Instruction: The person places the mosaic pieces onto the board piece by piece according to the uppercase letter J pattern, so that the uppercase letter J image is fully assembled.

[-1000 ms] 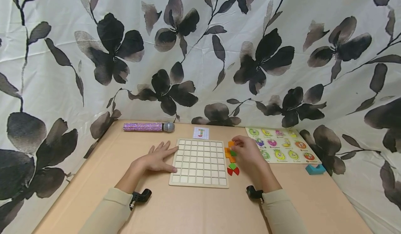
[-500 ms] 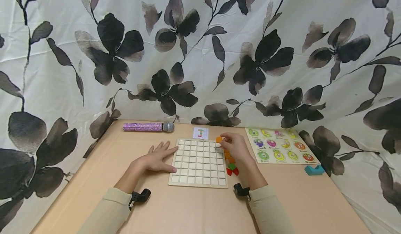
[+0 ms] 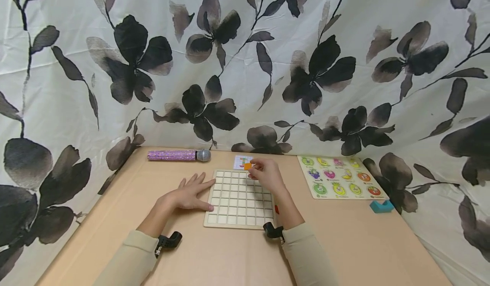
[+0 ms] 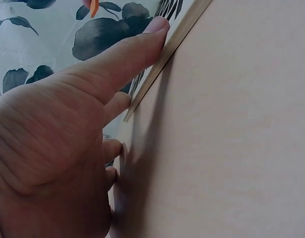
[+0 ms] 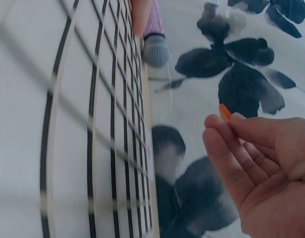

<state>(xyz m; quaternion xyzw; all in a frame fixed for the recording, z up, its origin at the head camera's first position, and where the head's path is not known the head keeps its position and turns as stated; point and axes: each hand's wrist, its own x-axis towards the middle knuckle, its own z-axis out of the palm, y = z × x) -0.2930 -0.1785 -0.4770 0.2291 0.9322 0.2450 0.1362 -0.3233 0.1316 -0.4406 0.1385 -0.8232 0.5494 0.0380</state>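
A white grid board (image 3: 237, 201) with a pale wooden rim lies in the middle of the table. My left hand (image 3: 189, 194) rests at its left edge, fingers spread and straight; in the left wrist view the thumb (image 4: 137, 47) touches the rim. My right hand (image 3: 268, 175) is over the board's far right part and pinches an orange tile (image 3: 247, 166) between thumb and fingertips. In the right wrist view the orange tile (image 5: 225, 112) shows edge-on, held above the board. A small printed grid card (image 3: 241, 161) lies behind the board, partly overlapped by the tile.
A red piece (image 3: 277, 210) shows at the board's right edge; my right arm hides the others. A glittery purple microphone (image 3: 178, 155) lies at the back left. At the right are a fruit picture sheet (image 3: 340, 177) and a teal block (image 3: 381, 206).
My right hand has lifted the orange tile from the pieces on the right and carried it left, over the board's far edge toward the card. The left hand has stayed put.
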